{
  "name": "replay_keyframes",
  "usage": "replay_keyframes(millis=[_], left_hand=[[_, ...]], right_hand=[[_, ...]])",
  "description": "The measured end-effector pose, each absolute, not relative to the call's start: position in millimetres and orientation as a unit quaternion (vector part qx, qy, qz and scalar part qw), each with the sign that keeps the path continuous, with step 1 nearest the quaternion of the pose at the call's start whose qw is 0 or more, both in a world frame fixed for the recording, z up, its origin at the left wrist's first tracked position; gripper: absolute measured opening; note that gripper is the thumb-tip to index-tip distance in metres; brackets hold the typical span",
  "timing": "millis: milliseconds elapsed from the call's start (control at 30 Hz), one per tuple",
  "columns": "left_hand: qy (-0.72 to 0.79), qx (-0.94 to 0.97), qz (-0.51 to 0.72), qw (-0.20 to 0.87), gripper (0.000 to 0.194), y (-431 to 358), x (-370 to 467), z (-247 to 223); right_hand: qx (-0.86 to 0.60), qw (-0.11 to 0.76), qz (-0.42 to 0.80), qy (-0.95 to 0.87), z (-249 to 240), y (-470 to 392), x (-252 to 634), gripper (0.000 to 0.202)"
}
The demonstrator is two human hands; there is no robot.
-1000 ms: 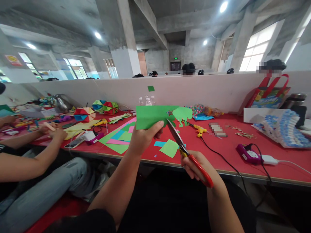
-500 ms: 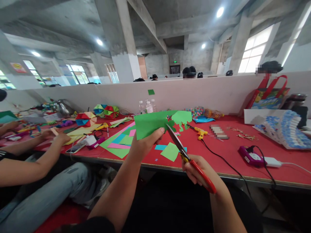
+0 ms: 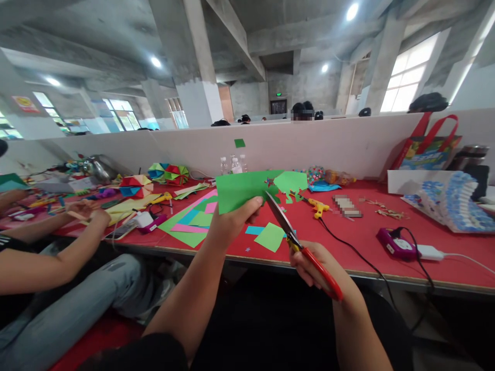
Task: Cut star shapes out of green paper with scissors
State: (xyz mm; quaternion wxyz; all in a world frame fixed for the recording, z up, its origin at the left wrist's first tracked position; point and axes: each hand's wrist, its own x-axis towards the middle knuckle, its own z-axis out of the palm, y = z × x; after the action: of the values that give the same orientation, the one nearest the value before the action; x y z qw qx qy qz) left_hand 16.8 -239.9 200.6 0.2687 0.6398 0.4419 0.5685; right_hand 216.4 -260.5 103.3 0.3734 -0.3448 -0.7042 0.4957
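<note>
Between thumb and fingers, my left hand [image 3: 235,219] pinches a sheet of green paper [image 3: 237,189], held up above the table. My right hand [image 3: 311,263] grips scissors [image 3: 320,272] with red handles. Their blades point up and left, with the tips at the right edge of the sheet near my left thumb. Beyond the blades lies a lighter green paper cutout [image 3: 291,183] with an uneven outline. On the table below, a light green paper piece [image 3: 270,237] rests over a blue strip [image 3: 253,230].
A yellow glue gun [image 3: 319,207] with a black cord and a purple power socket [image 3: 398,243] are at the right. Layered coloured papers [image 3: 185,228] lie left. Small bottles [image 3: 235,165] stand by the partition [image 3: 309,144]. Another person's hands [image 3: 91,210] work at the far left.
The view has shifted slightly. The green paper is tilted a little differently, while my left hand keeps its pinch and the scissors stay at the paper's right edge.
</note>
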Motion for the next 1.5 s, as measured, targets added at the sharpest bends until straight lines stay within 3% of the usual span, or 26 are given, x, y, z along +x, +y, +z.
replay_keyframes(millis=[367,567,900,1500], left_hand=[[0.403,0.631,0.590,0.301,0.030,-238,20,198],[0.350,0.567,0.664,0.339,0.023,-234,35,182],[0.362,0.498,0.729,0.299,0.039,-230,58,168],[0.345,0.532,0.730,0.255,0.044,-223,59,160]], right_hand=[[-0.318,0.384,0.508,-0.702,105,-259,214,0.050],[-0.304,0.418,0.528,-0.674,101,-261,200,0.055],[-0.338,0.430,0.549,-0.632,108,-270,184,0.047],[-0.351,0.447,0.539,-0.622,102,-268,174,0.048]])
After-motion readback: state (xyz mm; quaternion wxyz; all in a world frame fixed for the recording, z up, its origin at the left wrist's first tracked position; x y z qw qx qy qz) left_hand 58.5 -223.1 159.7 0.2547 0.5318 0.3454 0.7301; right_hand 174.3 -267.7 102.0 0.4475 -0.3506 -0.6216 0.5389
